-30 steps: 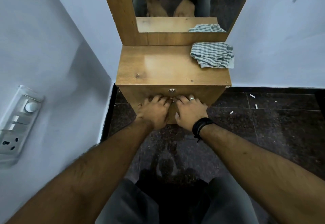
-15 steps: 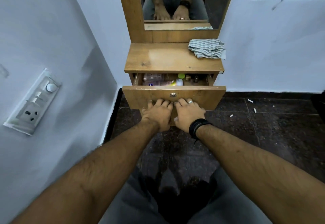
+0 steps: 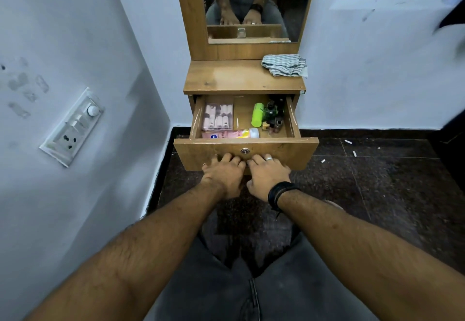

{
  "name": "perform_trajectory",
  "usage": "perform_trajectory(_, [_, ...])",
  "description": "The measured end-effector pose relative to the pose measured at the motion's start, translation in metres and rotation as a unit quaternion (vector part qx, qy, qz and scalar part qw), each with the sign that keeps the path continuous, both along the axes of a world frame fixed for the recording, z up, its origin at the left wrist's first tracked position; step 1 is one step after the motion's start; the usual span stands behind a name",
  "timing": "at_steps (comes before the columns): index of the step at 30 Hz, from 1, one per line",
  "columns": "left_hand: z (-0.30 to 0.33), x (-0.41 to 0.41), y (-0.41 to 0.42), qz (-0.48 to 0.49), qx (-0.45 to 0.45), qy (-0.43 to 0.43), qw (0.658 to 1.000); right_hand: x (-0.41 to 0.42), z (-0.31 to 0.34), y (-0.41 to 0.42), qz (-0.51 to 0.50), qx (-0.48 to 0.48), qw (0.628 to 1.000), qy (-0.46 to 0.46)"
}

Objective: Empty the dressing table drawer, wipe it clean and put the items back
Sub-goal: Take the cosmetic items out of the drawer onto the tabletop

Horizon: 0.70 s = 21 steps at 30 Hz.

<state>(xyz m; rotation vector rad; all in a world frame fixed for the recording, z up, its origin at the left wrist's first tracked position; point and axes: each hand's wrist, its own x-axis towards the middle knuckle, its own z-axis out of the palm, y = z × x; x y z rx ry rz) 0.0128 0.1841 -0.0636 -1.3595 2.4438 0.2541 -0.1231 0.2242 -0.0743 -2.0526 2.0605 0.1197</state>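
Soft, even indoor light fills the frame, moderately bright, with no hard shadows. A pale sheen of glare lies on the wooden dressing-table bench top [image 3: 241, 76] at centre. The dark speckled stone floor [image 3: 377, 182] at lower right is dim. Wide-angle distortion bows the pale blue walls [image 3: 75, 43] outward at the edges. The upper right corner is smeared with blur; the centre is sharp.

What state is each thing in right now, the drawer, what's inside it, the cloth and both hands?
Drawer: pulled open, still full.
Pink case: flat, drawer's left side.
Pink tube: lying along the front wall.
Green bottle: lying on its side.
Dark bottles: clustered at the right.
Striped cloth: crumpled on the tabletop, untouched.
Left hand: curled under the drawer front.
Right hand: the same, beside it.
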Motion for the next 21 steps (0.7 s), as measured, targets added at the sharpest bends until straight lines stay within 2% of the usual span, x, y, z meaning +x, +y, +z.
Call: perform_trajectory(21, [0.001, 0.004, 0.038, 0.013, 0.009, 0.002, 1.0, 0.01, -0.006, 0.04, -0.017, -0.018, 1.0, -0.005])
